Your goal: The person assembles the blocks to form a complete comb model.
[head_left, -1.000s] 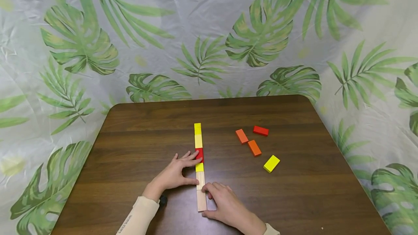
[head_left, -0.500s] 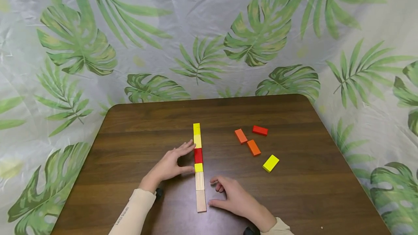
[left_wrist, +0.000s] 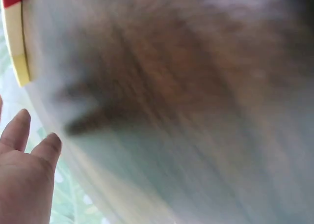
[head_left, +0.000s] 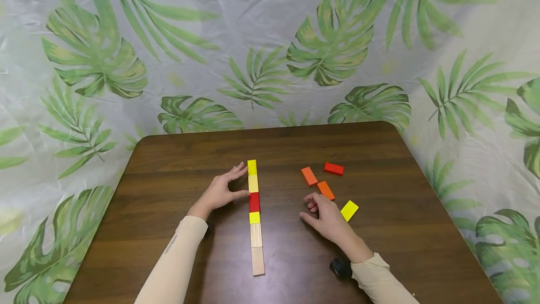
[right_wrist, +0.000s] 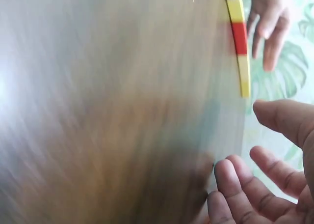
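A straight row of blocks runs away from the person: a plain wooden block (head_left: 258, 262) nearest, then a striped wooden block (head_left: 256, 235), a yellow block (head_left: 254, 217), a red block (head_left: 254, 202), a pale yellow block (head_left: 253, 184) and bright yellow (head_left: 252, 167) at the far end. Along the row's left side, my left hand (head_left: 219, 192) has its fingers spread and thumb near the red block, gripping nothing. My right hand (head_left: 328, 219), loosely curled and holding nothing, hovers between the nearer orange block (head_left: 326, 190) and a loose yellow block (head_left: 349, 210), partly covering the latter.
Farther back on the right of the brown wooden table (head_left: 190, 154) lie another orange block (head_left: 309, 176) and a loose red block (head_left: 334, 169). A leaf-patterned curtain (head_left: 261, 36) hangs behind and beside the table.
My left hand has come off the red block and slid away along the row's left side. My right hand has left the near wooden blocks and moved right, toward the loose blocks.
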A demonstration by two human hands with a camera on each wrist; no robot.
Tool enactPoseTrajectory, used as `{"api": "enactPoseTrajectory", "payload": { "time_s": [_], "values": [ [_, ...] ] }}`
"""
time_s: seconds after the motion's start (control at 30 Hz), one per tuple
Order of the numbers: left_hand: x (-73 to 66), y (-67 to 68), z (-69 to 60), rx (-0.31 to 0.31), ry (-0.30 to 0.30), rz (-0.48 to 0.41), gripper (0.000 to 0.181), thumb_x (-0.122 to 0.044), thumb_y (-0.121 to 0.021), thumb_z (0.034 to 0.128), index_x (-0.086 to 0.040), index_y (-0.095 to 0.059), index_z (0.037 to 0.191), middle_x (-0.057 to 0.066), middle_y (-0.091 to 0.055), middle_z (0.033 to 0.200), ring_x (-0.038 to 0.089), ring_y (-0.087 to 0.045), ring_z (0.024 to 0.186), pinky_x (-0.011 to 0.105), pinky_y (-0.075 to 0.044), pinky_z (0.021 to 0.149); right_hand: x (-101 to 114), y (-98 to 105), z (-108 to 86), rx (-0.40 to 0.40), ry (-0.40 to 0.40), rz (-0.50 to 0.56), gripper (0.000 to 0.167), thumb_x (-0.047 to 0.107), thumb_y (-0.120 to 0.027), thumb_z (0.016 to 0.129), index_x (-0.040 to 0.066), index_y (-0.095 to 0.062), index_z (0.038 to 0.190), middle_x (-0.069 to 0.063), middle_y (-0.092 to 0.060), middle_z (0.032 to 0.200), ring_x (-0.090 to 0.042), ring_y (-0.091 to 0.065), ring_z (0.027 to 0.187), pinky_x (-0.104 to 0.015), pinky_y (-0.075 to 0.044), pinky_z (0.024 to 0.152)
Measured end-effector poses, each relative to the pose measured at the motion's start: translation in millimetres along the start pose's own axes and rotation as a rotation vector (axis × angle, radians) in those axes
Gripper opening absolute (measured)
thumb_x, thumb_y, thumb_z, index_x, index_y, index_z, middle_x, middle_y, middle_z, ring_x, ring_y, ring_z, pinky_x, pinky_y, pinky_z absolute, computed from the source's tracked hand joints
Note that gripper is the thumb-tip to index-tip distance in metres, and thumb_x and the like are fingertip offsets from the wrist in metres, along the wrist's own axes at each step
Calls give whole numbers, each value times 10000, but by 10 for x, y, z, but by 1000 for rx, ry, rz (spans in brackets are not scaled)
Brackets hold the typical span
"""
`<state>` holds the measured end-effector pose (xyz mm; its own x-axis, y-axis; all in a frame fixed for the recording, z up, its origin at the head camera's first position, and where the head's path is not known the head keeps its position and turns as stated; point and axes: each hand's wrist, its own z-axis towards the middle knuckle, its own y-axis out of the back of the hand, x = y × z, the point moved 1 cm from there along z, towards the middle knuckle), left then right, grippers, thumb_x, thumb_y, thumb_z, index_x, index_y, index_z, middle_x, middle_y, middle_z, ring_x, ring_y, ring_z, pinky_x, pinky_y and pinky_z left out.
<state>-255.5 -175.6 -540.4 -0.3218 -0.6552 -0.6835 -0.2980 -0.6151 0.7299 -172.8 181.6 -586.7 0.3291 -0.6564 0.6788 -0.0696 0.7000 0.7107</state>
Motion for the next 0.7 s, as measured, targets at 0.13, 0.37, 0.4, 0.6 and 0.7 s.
{"api": "enactPoseTrajectory", "payload": {
  "time_s": [0.13, 0.37, 0.4, 0.6, 0.7],
  "values": [
    [51, -13, 101, -14, 34, -40, 786, -320, -894, 901, -154, -547, 1586, 34, -406, 1727, 384, -261, 1653, 635, -281, 1310, -4, 147, 104, -28, -26, -17, 385, 327, -814, 972, 43, -678, 1195, -90, -699, 1010, -179, -657, 876, -333, -611, 791],
    [82, -33, 187, -4, 92, -116, 826, -335, -884, 908, -196, -495, 1624, 27, -355, 1757, 339, -181, 1682, 696, -78, 1334, 225, 451, 298, -25, -158, -102, 362, 181, -821, 952, 4, -677, 1233, -123, -710, 1071, -253, -686, 950, -469, -617, 895],
    [88, -40, 197, 2, 101, -121, 831, -339, -878, 914, -206, -481, 1633, 21, -344, 1763, 327, -179, 1684, 693, -49, 1337, 226, 478, 331, -27, -169, -108, 365, 185, -816, 957, 5, -677, 1242, -128, -713, 1089, -271, -688, 972, -484, -613, 914],
    [143, -74, 233, 41, 128, -144, 821, -337, -863, 926, -211, -474, 1638, -4, -316, 1772, 305, -162, 1688, 651, 27, 1351, 135, 602, 482, -30, -188, -132, 364, 210, -783, 989, 10, -677, 1274, -160, -729, 1170, -352, -703, 1069, -552, -594, 978],
    [166, -79, 236, 61, 129, -167, 807, -322, -864, 927, -207, -487, 1630, -11, -308, 1774, 290, -127, 1696, 630, 60, 1354, 79, 637, 529, -32, -176, -146, 352, 202, -772, 997, 7, -680, 1275, -164, -727, 1173, -362, -705, 1077, -563, -590, 978]
  ]
}}
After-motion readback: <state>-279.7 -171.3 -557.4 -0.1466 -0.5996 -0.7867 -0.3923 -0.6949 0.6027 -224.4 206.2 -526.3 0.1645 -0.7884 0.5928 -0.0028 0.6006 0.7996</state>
